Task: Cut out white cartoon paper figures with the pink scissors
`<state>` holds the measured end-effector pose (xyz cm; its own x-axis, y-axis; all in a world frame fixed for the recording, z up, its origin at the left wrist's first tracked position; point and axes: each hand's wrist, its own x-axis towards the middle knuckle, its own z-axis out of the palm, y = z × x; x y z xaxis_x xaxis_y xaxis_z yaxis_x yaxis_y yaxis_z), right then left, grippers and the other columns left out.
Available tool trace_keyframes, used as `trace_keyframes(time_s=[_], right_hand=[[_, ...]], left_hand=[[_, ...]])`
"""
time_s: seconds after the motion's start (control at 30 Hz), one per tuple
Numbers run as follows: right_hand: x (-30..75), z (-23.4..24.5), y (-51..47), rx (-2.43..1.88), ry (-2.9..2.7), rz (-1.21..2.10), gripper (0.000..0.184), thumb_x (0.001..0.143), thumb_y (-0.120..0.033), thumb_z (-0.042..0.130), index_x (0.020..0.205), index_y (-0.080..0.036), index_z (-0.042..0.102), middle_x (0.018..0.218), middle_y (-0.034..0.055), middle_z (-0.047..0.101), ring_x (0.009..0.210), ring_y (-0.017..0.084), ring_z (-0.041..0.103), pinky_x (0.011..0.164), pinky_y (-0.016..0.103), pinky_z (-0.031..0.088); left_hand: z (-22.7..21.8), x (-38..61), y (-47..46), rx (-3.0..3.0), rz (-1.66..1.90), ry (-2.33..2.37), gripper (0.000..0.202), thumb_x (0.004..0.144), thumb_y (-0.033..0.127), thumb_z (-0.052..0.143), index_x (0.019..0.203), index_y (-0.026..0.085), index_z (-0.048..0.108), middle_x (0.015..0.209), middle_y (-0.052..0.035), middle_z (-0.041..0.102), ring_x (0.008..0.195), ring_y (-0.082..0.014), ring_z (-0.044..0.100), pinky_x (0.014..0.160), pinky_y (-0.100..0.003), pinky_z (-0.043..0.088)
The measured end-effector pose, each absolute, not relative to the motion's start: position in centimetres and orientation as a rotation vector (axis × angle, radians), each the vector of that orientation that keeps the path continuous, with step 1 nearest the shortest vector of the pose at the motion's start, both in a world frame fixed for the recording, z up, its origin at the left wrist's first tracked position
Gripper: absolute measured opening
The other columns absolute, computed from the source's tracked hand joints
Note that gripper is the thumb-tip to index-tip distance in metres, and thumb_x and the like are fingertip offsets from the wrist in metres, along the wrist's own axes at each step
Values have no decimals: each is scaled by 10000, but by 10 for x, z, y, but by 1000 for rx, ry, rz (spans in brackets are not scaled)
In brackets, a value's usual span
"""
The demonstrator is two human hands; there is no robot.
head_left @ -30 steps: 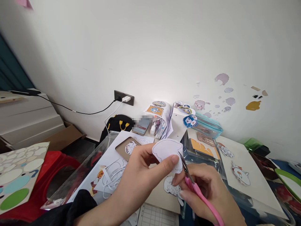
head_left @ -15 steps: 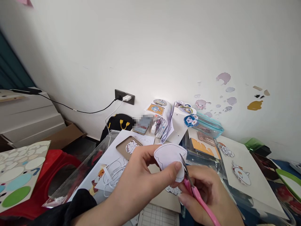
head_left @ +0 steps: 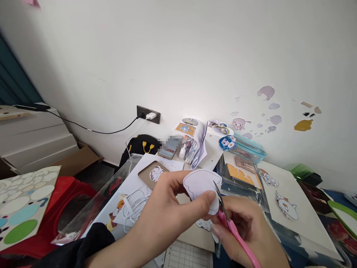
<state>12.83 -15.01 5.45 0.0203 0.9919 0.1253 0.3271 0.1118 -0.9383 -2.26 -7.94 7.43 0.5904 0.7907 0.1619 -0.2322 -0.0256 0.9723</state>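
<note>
Between the thumb and fingers of my left hand (head_left: 178, 208) is a white paper cutout (head_left: 199, 182) with a drawn black outline. My right hand (head_left: 245, 227) grips pink-handled scissors (head_left: 234, 230). Their metal blades lie at the paper's right edge, pointing up and away from me, close to my left thumb. Below the hands, a drawn paper piece (head_left: 205, 224) is partly hidden. Left of my left hand lie white paper scraps and a white cord (head_left: 134, 208). A shallow brown tray (head_left: 143, 175) holds a small cutout figure (head_left: 156, 174).
A phone (head_left: 169, 147) leans near a holder with pens (head_left: 191, 150). To the right are a teal zip pouch (head_left: 248, 147), a cutout figure (head_left: 287, 206) on a pale board and a green-rimmed dish (head_left: 343, 216). A red stool (head_left: 69, 197) stands at left.
Both hands, the paper and the scissors stay almost in place. The whole view has shifted very slightly.
</note>
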Motion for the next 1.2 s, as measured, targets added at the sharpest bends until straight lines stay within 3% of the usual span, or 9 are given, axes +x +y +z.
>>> trace_keyframes(time_s=[0.1,0.53,0.83,1.0,1.2], right_hand=[[127,55,-150,-1431,-1497,854,74,624,-158,544,578,-197,502,573,-42,407,505,115,414,444,220,321],[130,58,-149,-1439,-1602,806,80,640,-143,525,634,-181,595,541,-31,482,472,112,450,424,217,343],[131,61,-147,-1408,-1664,817,121,642,-123,486,552,-200,458,501,-52,442,429,87,442,394,187,331],[134,59,-148,-1382,-1672,850,116,645,-102,500,599,-191,558,517,-55,424,432,83,417,392,188,322],[133,49,-153,-1371,-1561,806,92,656,-109,547,639,-176,607,559,-42,437,447,91,447,386,190,338]], left_hand=[[74,-22,-79,1355,888,535,192,769,212,637,593,134,636,587,-17,609,587,-149,547,590,-254,440],[77,-25,-79,1360,829,509,164,783,182,613,628,132,639,607,-23,634,616,-167,574,617,-273,455],[78,-26,-77,1385,795,467,194,813,173,577,635,132,643,626,-20,633,641,-164,579,645,-272,456],[78,-29,-76,1440,761,458,202,827,178,558,649,136,646,650,-24,641,655,-170,584,663,-282,452],[78,-32,-75,1456,756,459,180,831,145,567,665,145,636,652,18,643,644,-118,554,630,-207,432]])
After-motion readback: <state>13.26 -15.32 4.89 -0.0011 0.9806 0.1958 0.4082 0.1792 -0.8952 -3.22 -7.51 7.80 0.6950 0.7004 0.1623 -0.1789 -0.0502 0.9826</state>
